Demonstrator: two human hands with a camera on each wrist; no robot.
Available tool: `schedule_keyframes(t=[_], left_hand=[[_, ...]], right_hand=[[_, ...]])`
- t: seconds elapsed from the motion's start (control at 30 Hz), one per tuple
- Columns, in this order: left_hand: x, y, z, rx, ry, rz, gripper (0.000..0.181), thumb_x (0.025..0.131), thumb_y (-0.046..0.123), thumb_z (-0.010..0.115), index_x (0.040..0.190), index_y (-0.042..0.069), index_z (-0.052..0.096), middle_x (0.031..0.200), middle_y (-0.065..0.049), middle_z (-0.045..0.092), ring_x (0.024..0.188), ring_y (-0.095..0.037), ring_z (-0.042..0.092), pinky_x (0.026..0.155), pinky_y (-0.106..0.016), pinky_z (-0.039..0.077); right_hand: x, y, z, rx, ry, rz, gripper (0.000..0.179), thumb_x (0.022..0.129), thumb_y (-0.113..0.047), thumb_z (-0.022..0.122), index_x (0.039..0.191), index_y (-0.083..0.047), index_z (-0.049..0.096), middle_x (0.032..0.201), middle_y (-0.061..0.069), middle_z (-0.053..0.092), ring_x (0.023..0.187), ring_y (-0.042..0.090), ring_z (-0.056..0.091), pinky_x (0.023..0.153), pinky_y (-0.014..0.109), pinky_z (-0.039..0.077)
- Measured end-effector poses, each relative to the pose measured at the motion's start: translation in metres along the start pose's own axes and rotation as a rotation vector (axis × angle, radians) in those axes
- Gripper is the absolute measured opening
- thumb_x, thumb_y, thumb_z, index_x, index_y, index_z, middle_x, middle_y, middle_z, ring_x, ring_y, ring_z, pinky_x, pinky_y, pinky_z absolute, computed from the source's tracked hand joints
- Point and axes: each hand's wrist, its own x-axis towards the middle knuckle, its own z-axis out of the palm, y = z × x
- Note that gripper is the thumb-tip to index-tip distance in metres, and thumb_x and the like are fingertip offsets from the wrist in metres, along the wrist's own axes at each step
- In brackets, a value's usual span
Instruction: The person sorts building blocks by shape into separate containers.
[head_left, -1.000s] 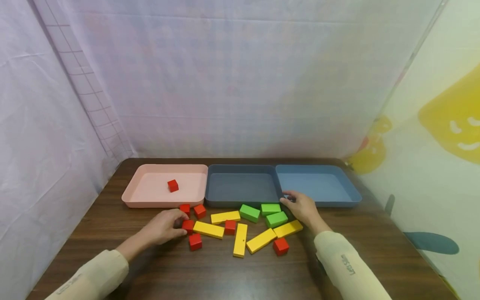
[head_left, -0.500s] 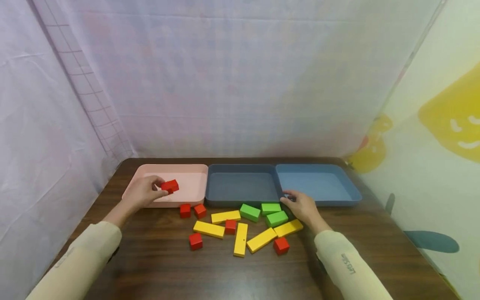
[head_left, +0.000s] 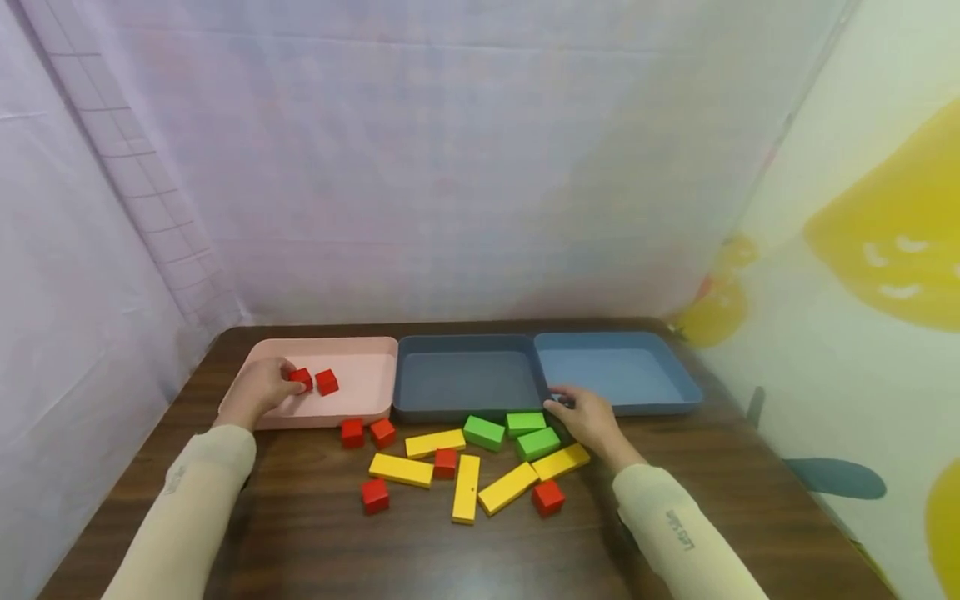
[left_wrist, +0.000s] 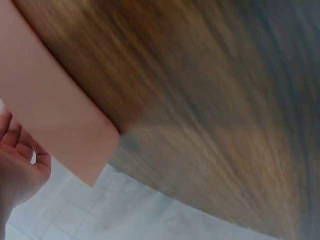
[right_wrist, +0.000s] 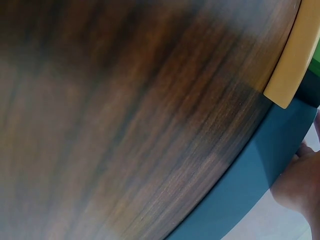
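Note:
Over the left part of the pink tray (head_left: pixel 363 367), my left hand (head_left: pixel 258 387) pinches a red cube (head_left: pixel 301 380) between thumb and fingers. A second red cube (head_left: pixel 327 382) lies beside it in the tray. The left wrist view shows part of the left hand (left_wrist: pixel 22 167) past the pink tray wall (left_wrist: pixel 60 100); the cube is out of sight there. My right hand (head_left: pixel 588 417) rests at the front rims where the dark grey tray (head_left: pixel 471 412) and blue tray (head_left: pixel 652 408) meet, fingers loosely bent. In the right wrist view, that hand (right_wrist: pixel 300 182) is partly hidden behind the tray wall.
In front of the trays, several yellow planks (head_left: pixel 401 470), green blocks (head_left: pixel 483 433) and red cubes (head_left: pixel 375 496) lie scattered on the wooden table (head_left: pixel 315 550). One yellow plank (head_left: pixel 562 462) lies close to the right hand. A pale curtain (head_left: pixel 450 167) hangs behind the table.
My left hand has picked up a red cube from the left of the pile and brought it into the pink tray. The right hand stays at the rims; the head view has shifted slightly.

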Motion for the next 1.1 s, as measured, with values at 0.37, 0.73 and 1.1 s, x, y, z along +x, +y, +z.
schedule_keyframes(t=[0.37,0.73,1.1], left_hand=[[0.003,0.005,0.006,0.061,-0.034,0.03,0.048,0.088,0.015,0.067,0.125,-0.014,0.056,0.115,-0.028,0.063,0.091,-0.033,0.058,0.088,-0.049,0.048],[-0.006,0.009,0.0,0.03,0.066,0.109,0.052,0.089,0.019,0.068,0.126,-0.015,0.056,0.121,-0.033,0.06,0.109,-0.046,0.058,0.096,-0.057,0.045],[-0.053,0.05,-0.001,-0.045,0.198,0.329,0.046,0.089,0.016,0.072,0.124,-0.011,0.06,0.116,-0.028,0.065,0.105,-0.043,0.061,0.091,-0.057,0.048]], right_hand=[[-0.001,0.001,-0.003,0.009,-0.006,0.026,0.045,0.1,-0.032,0.061,0.136,-0.006,0.059,0.125,0.021,0.064,0.114,0.04,0.06,0.096,0.058,0.045],[-0.001,-0.004,-0.006,0.002,-0.01,0.038,0.045,0.1,-0.031,0.061,0.137,-0.006,0.059,0.126,0.022,0.064,0.116,0.041,0.059,0.097,0.058,0.045],[0.006,-0.006,-0.001,-0.004,-0.021,0.027,0.044,0.099,-0.032,0.061,0.136,-0.006,0.059,0.125,0.022,0.064,0.114,0.04,0.059,0.096,0.058,0.046]])
